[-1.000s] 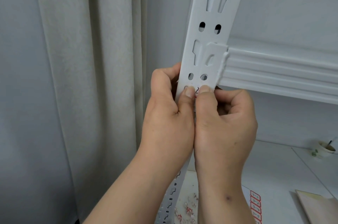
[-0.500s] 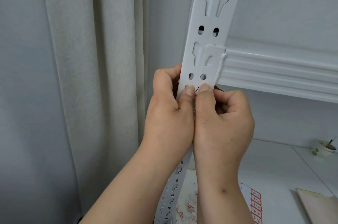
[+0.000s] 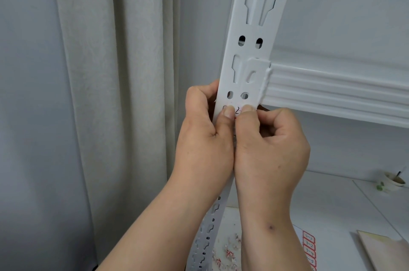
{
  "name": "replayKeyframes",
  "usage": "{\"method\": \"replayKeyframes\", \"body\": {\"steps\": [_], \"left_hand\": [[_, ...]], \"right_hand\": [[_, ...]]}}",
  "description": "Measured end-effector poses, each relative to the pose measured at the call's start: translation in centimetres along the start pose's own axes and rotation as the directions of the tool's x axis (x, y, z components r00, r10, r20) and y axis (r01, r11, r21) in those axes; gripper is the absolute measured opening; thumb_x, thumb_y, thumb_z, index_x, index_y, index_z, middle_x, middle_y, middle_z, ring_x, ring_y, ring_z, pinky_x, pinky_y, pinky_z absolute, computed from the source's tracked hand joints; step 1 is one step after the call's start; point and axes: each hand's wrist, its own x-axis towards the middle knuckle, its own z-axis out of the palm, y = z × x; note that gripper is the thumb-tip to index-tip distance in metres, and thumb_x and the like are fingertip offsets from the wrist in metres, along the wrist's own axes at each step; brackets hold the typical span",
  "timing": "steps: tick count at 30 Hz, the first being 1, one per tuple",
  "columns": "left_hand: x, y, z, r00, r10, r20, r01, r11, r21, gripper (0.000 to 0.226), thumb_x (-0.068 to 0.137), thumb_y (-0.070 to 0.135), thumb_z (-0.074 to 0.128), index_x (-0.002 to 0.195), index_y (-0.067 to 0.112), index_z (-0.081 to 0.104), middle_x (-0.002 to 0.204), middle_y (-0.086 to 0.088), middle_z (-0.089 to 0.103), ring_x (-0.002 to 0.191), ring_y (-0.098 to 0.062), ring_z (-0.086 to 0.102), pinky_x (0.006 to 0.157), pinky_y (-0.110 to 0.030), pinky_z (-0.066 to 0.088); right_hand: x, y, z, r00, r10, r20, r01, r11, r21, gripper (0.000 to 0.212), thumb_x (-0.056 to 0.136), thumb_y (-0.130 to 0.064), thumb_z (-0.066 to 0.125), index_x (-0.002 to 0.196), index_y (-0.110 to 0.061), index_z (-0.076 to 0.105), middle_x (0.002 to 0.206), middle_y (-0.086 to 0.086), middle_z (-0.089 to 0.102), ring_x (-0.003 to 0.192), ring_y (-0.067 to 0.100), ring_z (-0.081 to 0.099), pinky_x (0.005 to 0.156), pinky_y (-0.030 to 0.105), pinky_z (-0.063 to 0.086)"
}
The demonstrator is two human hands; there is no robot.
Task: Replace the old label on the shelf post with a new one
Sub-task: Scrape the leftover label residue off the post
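My left hand (image 3: pixel 203 138) and right hand (image 3: pixel 269 151) meet knuckle to knuckle on the white shelf post (image 3: pixel 254 34), just below the joint where the ribbed shelf beam (image 3: pixel 332 91) hooks into the post; both thumbs press flat on the label (image 3: pixel 237 111), which lies on the post's front face under the lowest visible pair of oval holes, a handwritten "2" showing in the gap between the thumbnails; my left grip wraps the post's left edge, fingers curled behind it and thumb in front, so post and label are pinched together; my right grip has the thumb on the label and the fingers curled in at the post's right edge, though whether they reach behind the post I cannot tell; behind the post hangs a pale curtain (image 3: pixel 110 93); on the lower shelf, near its front edge, lie a sheet of red-bordered labels (image 3: pixel 309 248) and scattered paper scraps (image 3: pixel 228 253); a small cup (image 3: pixel 392 181) stands far right on that shelf.
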Motion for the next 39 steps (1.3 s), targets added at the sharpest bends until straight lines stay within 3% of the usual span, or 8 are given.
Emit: {"method": "replayKeyframes", "body": {"steps": [3,9,16,21,34,39], "left_hand": [[0.0,0.0,-0.1,1.000,0.005,0.002,-0.005,1.000,0.005,0.024,0.099,0.014,0.051,0.113,0.034,0.048,0.105,0.016,0.070,0.092,0.004,0.068,0.080,-0.021,0.055],[0.1,-0.1,-0.1,1.000,0.014,0.005,-0.014,1.000,0.009,0.025,0.099,0.014,0.051,0.116,0.032,0.048,0.108,0.015,0.069,0.095,0.001,0.068,0.084,-0.029,0.056],[0.1,-0.2,-0.1,1.000,0.021,0.010,-0.021,1.000,-0.006,0.025,0.099,0.013,0.051,0.115,0.033,0.048,0.108,0.015,0.070,0.096,0.002,0.068,0.084,-0.026,0.056],[0.1,-0.2,0.0,1.000,0.017,-0.002,-0.017,1.000,-0.003,0.025,0.099,0.013,0.050,0.113,0.034,0.048,0.107,0.015,0.070,0.096,0.000,0.068,0.089,-0.034,0.056],[0.0,0.0,0.0,1.000,-0.008,-0.001,0.008,1.000,-0.014,0.026,0.099,0.013,0.050,0.112,0.035,0.048,0.108,0.014,0.070,0.096,-0.002,0.069,0.089,-0.039,0.056],[0.2,0.0,-0.3,1.000,-0.019,0.023,0.019,1.000,-0.017,0.025,0.100,0.015,0.051,0.114,0.036,0.048,0.110,0.013,0.069,0.097,-0.004,0.069,0.089,-0.041,0.056]], "right_hand": [[0.0,0.0,0.0,1.000,-0.003,0.003,0.003,1.000,0.003,0.017,0.081,-0.023,0.068,0.066,-0.022,0.060,0.060,-0.012,0.063,0.056,-0.005,0.059,0.048,0.004,0.039],[-0.1,0.2,0.0,1.000,-0.005,-0.007,0.005,1.000,0.006,0.013,0.083,-0.027,0.067,0.072,-0.021,0.062,0.065,-0.013,0.065,0.061,-0.007,0.061,0.051,0.003,0.040],[0.0,0.3,0.1,1.000,-0.013,-0.006,0.012,1.000,-0.017,0.017,0.083,-0.027,0.067,0.068,-0.021,0.061,0.061,-0.014,0.063,0.058,-0.006,0.059,0.050,0.004,0.039],[0.2,0.2,0.1,1.000,-0.024,-0.007,0.023,0.999,-0.035,0.019,0.082,-0.026,0.068,0.066,-0.022,0.059,0.060,-0.013,0.062,0.056,-0.005,0.057,0.050,0.004,0.038],[-0.2,0.6,0.4,0.995,-0.065,-0.075,0.063,0.997,-0.036,0.018,0.082,-0.018,0.066,0.065,-0.020,0.060,0.055,-0.015,0.058,0.055,-0.003,0.055,0.050,0.004,0.037],[-0.8,0.4,0.3,0.998,-0.024,-0.053,0.025,0.999,0.021,0.009,0.082,-0.025,0.066,0.074,-0.021,0.062,0.066,-0.014,0.064,0.062,-0.008,0.060,0.051,0.002,0.039]]}}
